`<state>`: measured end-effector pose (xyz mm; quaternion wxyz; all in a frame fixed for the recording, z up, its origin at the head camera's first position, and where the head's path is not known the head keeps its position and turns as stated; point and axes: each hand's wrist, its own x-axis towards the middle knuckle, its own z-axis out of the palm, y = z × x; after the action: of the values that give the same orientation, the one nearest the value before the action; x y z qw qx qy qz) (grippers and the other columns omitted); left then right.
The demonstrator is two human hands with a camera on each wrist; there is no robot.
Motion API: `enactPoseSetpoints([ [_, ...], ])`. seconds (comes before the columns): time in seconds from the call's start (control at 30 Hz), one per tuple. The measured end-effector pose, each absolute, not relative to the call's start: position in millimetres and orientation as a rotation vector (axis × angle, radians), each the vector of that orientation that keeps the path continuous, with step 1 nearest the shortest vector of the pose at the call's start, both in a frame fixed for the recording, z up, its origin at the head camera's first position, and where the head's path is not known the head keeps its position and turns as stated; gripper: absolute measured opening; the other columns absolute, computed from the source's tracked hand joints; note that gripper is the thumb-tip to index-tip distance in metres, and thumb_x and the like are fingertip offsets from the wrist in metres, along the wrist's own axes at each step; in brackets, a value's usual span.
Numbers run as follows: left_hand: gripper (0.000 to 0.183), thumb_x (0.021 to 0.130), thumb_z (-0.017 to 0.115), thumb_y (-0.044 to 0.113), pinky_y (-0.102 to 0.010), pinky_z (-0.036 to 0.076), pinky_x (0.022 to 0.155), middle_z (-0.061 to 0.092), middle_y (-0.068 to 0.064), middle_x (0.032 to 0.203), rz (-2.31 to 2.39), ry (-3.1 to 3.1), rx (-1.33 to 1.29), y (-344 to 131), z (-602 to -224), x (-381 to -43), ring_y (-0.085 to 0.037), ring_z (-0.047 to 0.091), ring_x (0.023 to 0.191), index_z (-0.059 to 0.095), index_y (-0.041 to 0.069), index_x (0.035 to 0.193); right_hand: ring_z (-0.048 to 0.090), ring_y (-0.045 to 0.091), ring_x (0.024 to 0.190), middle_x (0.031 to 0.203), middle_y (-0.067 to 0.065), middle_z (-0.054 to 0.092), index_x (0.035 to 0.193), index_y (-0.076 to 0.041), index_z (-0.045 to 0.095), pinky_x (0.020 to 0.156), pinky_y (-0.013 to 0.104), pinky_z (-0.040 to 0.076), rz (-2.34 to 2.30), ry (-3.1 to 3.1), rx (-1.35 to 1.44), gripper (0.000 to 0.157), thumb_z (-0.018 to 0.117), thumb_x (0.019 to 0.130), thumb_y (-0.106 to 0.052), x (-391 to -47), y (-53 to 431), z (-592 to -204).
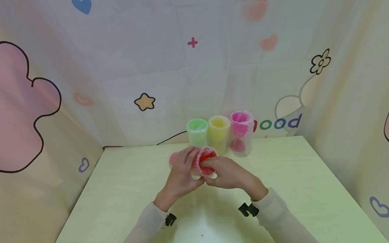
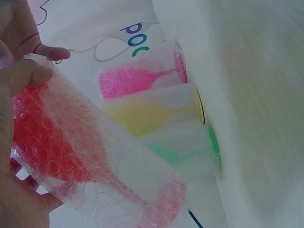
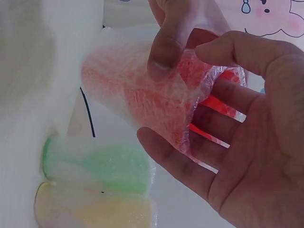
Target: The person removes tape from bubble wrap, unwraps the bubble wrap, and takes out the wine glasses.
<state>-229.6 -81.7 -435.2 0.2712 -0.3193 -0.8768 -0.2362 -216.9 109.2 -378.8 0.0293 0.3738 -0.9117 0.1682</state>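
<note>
A red goblet [image 1: 197, 163] in bubble wrap is held tilted above the table, its mouth facing right and toward me. Its stem and foot [image 2: 164, 202] show through the wrap in the left wrist view. My left hand [image 1: 182, 172] grips the wrapped bowl from the left. On the other side, my right hand [image 1: 228, 172] has several straight fingers [image 3: 216, 121] inside the wrap's red mouth. Its little finger [image 3: 175, 156] lies outside, and the thumb [image 3: 232, 50] is near the rim. The fingertips inside are hidden.
Behind the hands stand three more bubble-wrapped goblets: green [image 1: 197, 131], yellow [image 1: 218, 135] and pink [image 1: 241, 133]. They stand side by side near the back edge of the pale table [image 1: 121, 189]. A printed curtain [image 1: 170, 67] hangs behind and at both sides.
</note>
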Motion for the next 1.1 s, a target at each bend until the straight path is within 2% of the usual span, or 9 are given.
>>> enactPoseSetpoints([
  [0.4,0.095,0.063,0.082,0.043,-0.038,0.047,0.098,0.043,-0.003,0.136,-0.668,-2.317,-0.872,-79.0,-441.0,-229.2,-0.019,0.041,0.126,0.032,0.017,0.139,0.051,0.004,0.076,0.083,-0.015,0.057,0.091,-0.023,0.059,0.074,0.023,0.048,0.526,-2.769,1.161,0.015,0.064,0.077,-0.024,-218.7,107.7,-382.8],
  [0.53,0.093,0.063,0.082,0.042,-0.038,0.047,0.097,0.044,-0.003,0.134,-0.67,-2.304,-0.857,-79.1,-442.7,-230.2,-0.018,0.043,0.124,0.034,0.017,0.138,0.05,0.005,0.076,0.083,-0.015,0.056,0.091,-0.023,0.058,0.072,0.022,0.046,0.556,-2.764,1.155,0.016,0.064,0.076,-0.023,-220.2,108.1,-384.7],
  [0.73,0.091,0.062,0.081,0.039,-0.045,0.047,0.094,0.046,-0.002,0.133,-0.635,-2.302,-0.829,-81.4,-443.2,-231.3,-0.018,0.044,0.122,0.035,0.018,0.137,0.05,0.004,0.077,0.086,-0.014,0.057,0.094,-0.023,0.059,0.073,0.02,0.047,0.651,-2.761,1.171,0.015,0.063,0.079,-0.022,-219.4,110.0,-383.6],
  [0.97,0.092,0.061,0.082,0.037,-0.044,0.05,0.092,0.045,-0.004,0.133,-0.636,-2.32,-0.803,-86.2,-441.1,-232.8,-0.019,0.045,0.121,0.033,0.017,0.137,0.053,0.005,0.092,0.101,-0.011,0.061,0.103,-0.022,0.062,0.083,0.024,0.052,0.696,-2.712,1.17,0.02,0.061,0.083,-0.025,-215.6,110.5,-381.9],
  [1.1,0.093,0.062,0.082,0.036,-0.043,0.051,0.092,0.045,-0.004,0.133,-0.626,-2.335,-0.79,-88.7,-440.5,-233.8,-0.019,0.045,0.121,0.033,0.017,0.138,0.054,0.006,0.098,0.105,-0.011,0.062,0.103,-0.021,0.063,0.089,0.027,0.051,0.686,-2.676,1.174,0.018,0.062,0.086,-0.026,-215.2,111.5,-381.9],
])
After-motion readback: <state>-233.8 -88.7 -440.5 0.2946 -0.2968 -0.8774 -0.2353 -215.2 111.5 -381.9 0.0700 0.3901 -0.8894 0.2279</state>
